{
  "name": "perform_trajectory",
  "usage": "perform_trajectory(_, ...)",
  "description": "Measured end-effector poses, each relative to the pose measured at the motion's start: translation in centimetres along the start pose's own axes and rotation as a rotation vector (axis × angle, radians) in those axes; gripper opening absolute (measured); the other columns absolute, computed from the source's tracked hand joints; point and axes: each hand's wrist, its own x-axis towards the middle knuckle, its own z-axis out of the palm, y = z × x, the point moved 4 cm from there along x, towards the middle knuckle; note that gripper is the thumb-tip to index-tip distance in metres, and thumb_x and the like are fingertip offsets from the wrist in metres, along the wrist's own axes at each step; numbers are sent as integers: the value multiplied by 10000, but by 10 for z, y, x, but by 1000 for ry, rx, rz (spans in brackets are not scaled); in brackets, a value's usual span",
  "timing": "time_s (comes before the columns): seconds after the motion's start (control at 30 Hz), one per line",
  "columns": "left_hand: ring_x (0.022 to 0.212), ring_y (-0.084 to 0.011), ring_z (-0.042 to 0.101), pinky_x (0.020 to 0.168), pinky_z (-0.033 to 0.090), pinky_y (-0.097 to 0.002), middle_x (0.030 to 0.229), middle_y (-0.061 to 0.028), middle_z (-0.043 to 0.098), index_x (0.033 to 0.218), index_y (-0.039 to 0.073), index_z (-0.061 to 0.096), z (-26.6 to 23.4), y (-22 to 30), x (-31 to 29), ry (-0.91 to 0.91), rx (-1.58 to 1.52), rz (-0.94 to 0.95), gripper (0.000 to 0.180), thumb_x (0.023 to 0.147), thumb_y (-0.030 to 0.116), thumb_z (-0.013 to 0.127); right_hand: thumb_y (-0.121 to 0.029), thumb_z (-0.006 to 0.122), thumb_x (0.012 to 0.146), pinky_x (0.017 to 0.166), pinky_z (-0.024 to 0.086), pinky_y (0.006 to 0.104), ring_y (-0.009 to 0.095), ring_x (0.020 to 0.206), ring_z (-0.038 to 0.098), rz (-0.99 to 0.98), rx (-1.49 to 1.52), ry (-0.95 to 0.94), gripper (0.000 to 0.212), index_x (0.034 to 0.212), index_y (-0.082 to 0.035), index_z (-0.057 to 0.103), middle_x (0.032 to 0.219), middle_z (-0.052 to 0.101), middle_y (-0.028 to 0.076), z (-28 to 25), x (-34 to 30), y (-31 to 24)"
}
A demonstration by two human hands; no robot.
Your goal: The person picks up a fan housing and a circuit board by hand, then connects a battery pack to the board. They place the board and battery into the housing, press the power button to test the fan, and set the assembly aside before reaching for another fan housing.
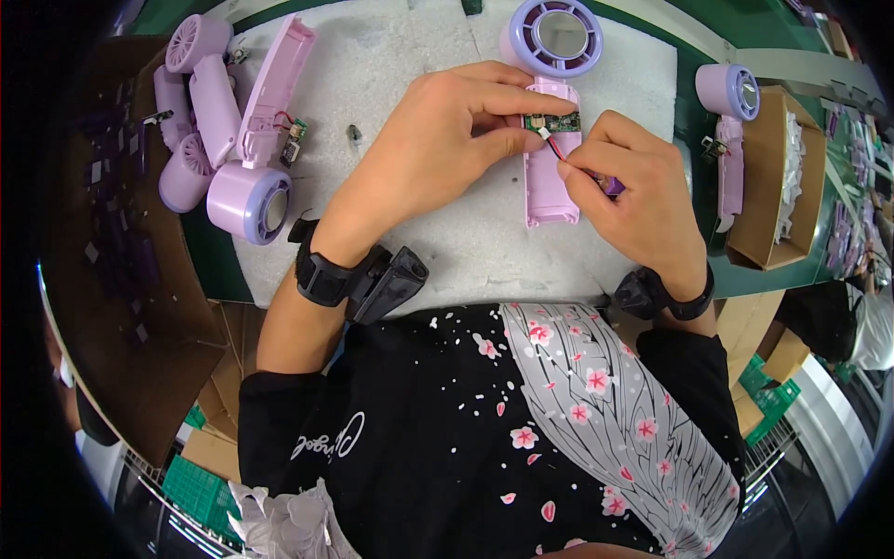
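On the white foam sheet (447, 265) lies a handheld fan whose round purple head (562, 37) points away from me and whose pink handle shell (551, 200) is laid open. A small green circuit board (562, 122) sits in the upper part of the shell. My left hand (428, 149) is closed on this board, index finger over its far edge and thumb at its near edge beside a white plug (545, 134). Red and black wires (556, 147) run from the plug to my right hand (643, 196). That hand is closed round a purple battery (610, 185), mostly hidden by the fingers.
More pink fans (212, 112) are piled at the left, one with its handle open (277, 84) and a board hanging out. Another open fan (729, 140) lies at the right by a cardboard box (778, 186) of white pieces. A large carton (121, 233) holds dark purple parts.
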Motion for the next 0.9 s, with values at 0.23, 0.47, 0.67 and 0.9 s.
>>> perform_trajectory(0.23, 760, -177, 655, 723, 533, -279, 1106, -142, 668, 1113, 127, 729, -2, 2, 0, 7, -3, -3, 333, 806, 2, 698, -37, 706, 772, 480, 396, 285, 182, 551, 536, -51, -77, 9, 42, 779, -20, 669, 731, 546, 56, 0, -1, -2)
perform_trajectory(0.47, 787, -198, 666, 743, 541, -285, 1109, -148, 670, 1117, 126, 726, -1, 4, -1, -2, 23, -13, 332, 813, 0, 688, -41, 714, 770, 478, 412, 287, 184, 542, 547, -73, -93, 26, 41, 782, -28, 677, 728, 548, 52, 2, -3, -4)
perform_trajectory(0.67, 822, -233, 675, 753, 546, -300, 1120, -164, 670, 1126, 135, 722, 0, -3, -1, -10, 78, 57, 328, 821, 19, 684, -38, 730, 757, 481, 431, 276, 180, 541, 562, -98, -79, 30, 60, 795, -26, 686, 727, 559, 52, 10, -3, -4)
perform_trajectory(0.9, 848, -255, 679, 754, 545, -304, 1125, -173, 668, 1126, 143, 723, -2, 1, 1, -20, 64, 20, 329, 821, 27, 686, -33, 746, 737, 472, 431, 265, 165, 538, 571, -50, -81, 158, 80, 795, -27, 690, 730, 578, 45, 12, -2, -3)
